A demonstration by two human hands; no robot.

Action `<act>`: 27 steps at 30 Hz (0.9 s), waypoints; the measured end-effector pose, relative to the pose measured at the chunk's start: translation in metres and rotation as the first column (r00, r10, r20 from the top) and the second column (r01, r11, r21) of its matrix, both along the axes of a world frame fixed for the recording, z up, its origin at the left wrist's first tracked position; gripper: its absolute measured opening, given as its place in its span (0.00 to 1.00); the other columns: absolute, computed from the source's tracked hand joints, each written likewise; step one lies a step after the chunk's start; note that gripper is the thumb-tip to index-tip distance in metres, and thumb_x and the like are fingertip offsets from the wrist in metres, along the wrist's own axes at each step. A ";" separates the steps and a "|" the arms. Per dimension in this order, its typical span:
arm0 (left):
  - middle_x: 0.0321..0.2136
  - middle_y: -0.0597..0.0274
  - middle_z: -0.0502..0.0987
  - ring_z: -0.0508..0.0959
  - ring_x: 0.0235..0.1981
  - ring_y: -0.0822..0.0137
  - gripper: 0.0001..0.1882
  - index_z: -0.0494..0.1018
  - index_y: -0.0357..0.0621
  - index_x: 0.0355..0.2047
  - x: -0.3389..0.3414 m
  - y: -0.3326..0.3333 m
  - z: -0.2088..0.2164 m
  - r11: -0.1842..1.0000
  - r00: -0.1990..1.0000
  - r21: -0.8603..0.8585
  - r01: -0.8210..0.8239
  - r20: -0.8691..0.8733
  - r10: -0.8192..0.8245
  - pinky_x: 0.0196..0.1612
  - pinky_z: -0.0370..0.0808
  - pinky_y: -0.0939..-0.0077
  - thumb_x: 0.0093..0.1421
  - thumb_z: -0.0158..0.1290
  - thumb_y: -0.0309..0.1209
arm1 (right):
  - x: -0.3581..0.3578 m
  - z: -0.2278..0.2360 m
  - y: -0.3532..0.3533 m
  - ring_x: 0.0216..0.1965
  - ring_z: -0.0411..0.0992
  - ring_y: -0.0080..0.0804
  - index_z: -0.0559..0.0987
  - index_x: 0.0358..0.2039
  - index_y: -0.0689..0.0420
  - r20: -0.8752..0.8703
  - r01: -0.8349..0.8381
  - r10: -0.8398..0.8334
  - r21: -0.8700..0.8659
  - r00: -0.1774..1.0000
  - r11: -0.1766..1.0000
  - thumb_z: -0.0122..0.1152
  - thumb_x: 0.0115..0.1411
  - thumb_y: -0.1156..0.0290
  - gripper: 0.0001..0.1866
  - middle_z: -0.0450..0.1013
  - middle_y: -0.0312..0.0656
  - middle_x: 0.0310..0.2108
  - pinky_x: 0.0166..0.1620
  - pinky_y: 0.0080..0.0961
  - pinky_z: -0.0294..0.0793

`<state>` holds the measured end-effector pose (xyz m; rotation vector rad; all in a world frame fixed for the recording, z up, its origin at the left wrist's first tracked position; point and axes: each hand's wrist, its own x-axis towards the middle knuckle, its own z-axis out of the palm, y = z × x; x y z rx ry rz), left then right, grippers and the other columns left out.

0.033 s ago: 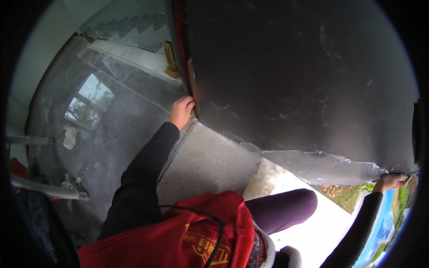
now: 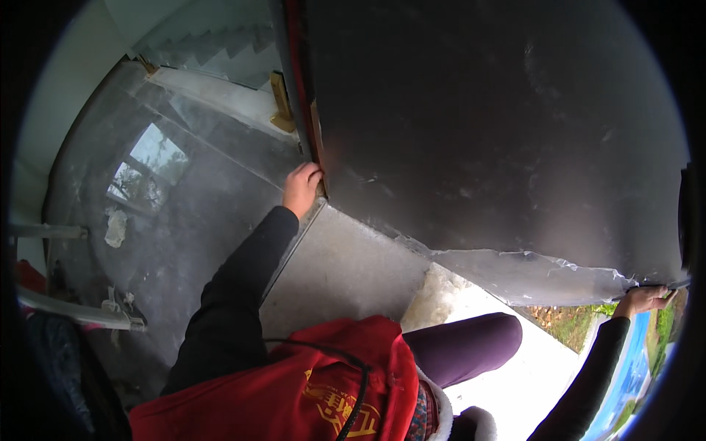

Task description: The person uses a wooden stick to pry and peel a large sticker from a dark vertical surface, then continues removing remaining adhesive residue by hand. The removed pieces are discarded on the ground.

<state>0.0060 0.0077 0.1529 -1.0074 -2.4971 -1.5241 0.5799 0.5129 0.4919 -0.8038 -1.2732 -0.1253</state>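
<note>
A large dark panel [image 2: 478, 132], perhaps a door, stands in front of me and fills the upper right. Clear plastic film [image 2: 507, 275] hangs torn and loose along its lower edge. At the panel's lower left corner my left hand [image 2: 302, 189] is closed on the reddish-brown edge strip [image 2: 317, 140], fingers curled against it. Far to the right, my right hand [image 2: 646, 300] holds the panel's lower right corner, with its fingers partly hidden there. Between the two hands the lower edge runs slanting down to the right.
Below the panel lie a grey slab [image 2: 338, 257] and a bright white surface [image 2: 500, 360], with my bent knee [image 2: 471, 345] over them. Left is a glossy grey floor [image 2: 213, 213]. A glass railing [image 2: 220, 44] with brass-coloured clamps [image 2: 279, 103] stands behind. Greenery shows outside at lower right.
My left hand sits very slightly lower along the panel's edge. The right hand and the panel look the same.
</note>
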 end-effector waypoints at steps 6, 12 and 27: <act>0.41 0.47 0.84 0.84 0.42 0.43 0.09 0.82 0.38 0.46 0.011 -0.007 -0.031 1.000 0.998 0.014 -0.028 0.060 0.027 0.45 0.79 0.57 0.68 0.59 0.26 | -0.005 0.000 -0.008 0.57 0.75 0.50 0.63 0.74 0.53 0.071 0.026 -0.022 -0.049 0.997 0.998 0.47 0.79 0.47 0.32 0.69 0.59 0.65 0.58 0.47 0.80; 0.40 0.49 0.87 0.87 0.40 0.56 0.11 0.83 0.37 0.49 -0.006 0.003 -0.048 0.997 0.954 0.059 -0.054 0.298 0.034 0.46 0.80 0.65 0.70 0.59 0.27 | -0.008 0.004 -0.022 0.62 0.73 0.51 0.62 0.75 0.53 -0.036 -0.008 0.004 -0.118 0.999 0.993 0.45 0.79 0.42 0.36 0.64 0.59 0.70 0.62 0.47 0.78; 0.47 0.47 0.84 0.84 0.48 0.49 0.17 0.78 0.39 0.55 -0.020 -0.017 -0.100 0.994 0.972 0.106 -0.018 0.234 -0.007 0.53 0.78 0.56 0.68 0.61 0.31 | -0.006 0.018 -0.067 0.63 0.71 0.52 0.60 0.76 0.53 -0.010 -0.004 0.003 -0.096 1.000 0.995 0.43 0.79 0.41 0.36 0.60 0.59 0.71 0.63 0.50 0.78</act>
